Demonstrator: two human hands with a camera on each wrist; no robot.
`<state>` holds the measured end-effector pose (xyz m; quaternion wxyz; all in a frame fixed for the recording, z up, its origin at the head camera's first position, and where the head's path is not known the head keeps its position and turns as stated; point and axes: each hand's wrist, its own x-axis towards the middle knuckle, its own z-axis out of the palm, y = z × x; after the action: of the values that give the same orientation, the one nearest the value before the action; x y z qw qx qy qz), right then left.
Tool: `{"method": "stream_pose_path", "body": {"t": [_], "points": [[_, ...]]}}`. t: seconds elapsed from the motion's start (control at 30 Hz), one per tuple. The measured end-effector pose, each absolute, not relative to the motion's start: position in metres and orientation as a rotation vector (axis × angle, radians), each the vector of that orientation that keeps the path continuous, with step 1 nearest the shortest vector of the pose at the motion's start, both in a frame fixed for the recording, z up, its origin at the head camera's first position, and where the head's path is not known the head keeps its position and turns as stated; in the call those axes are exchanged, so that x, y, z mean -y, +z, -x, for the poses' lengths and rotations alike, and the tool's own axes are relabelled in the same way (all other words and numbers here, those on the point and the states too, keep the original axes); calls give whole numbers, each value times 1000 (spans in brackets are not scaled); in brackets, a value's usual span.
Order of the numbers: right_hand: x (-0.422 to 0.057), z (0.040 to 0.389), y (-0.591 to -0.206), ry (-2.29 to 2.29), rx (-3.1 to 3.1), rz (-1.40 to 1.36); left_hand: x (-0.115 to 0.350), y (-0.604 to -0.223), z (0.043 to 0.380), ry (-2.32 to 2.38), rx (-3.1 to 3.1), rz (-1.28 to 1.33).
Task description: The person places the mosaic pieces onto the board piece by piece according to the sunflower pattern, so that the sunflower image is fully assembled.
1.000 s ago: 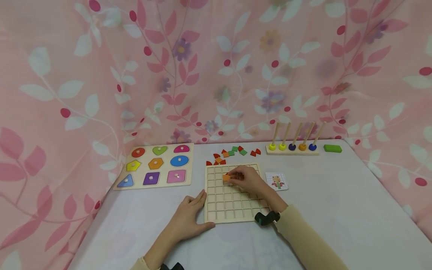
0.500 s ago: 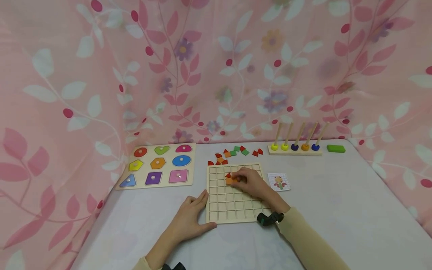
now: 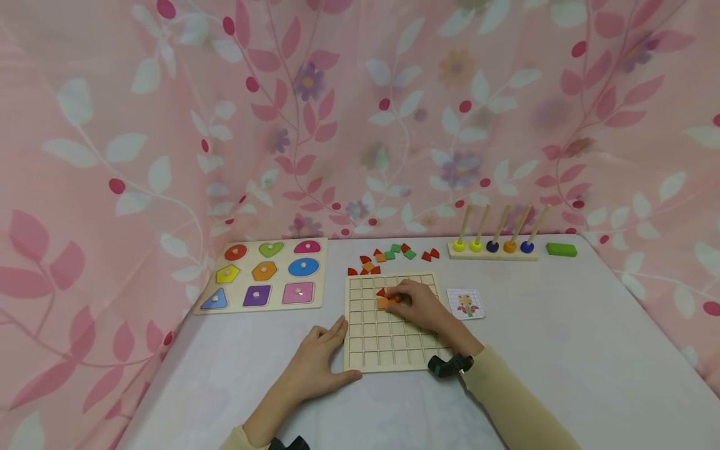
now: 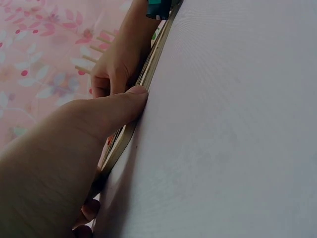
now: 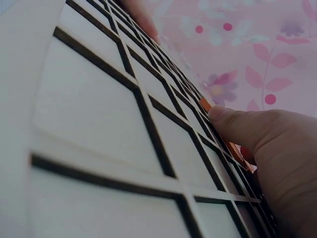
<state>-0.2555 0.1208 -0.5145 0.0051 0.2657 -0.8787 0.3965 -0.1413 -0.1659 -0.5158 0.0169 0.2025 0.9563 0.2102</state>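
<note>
A square wooden grid board (image 3: 369, 344) lies in front of me. My left hand (image 3: 316, 369) rests against its left edge with straight fingers, thumb out at the near left corner. My right hand (image 3: 419, 306) is over the upper middle of the board, thumb and index finger pinching at an orange tile (image 3: 392, 300). Another orange square (image 3: 382, 304) and a red triangle (image 3: 380, 292) sit just left of the fingertips. In the right wrist view the thumb touches an orange edge (image 5: 204, 103); the fingers hide part of the pieces.
Several red, orange and green pieces (image 3: 389, 255) lie behind the board. A pattern card (image 3: 465, 304) is at its right. Farther back stand a peg stand with coloured beads (image 3: 492, 251) and a green block (image 3: 561, 250). A knobbed shape puzzle (image 3: 289, 279) lies at the left.
My right hand has shifted slightly right and nearer on the board. The orange square and red triangle now show beside its fingertips. The left hand stays at the board's edge.
</note>
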Motion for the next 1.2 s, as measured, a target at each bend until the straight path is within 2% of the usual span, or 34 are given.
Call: {"method": "stream_pose_path", "body": {"t": [0.67,1.2], "points": [[-124,253,-519,1303,2605,-967,165,-516,139,648,-2991,-650],[-118,254,-519,1222,2630,-952,167,-514,140,679,-2975,-647]]}}
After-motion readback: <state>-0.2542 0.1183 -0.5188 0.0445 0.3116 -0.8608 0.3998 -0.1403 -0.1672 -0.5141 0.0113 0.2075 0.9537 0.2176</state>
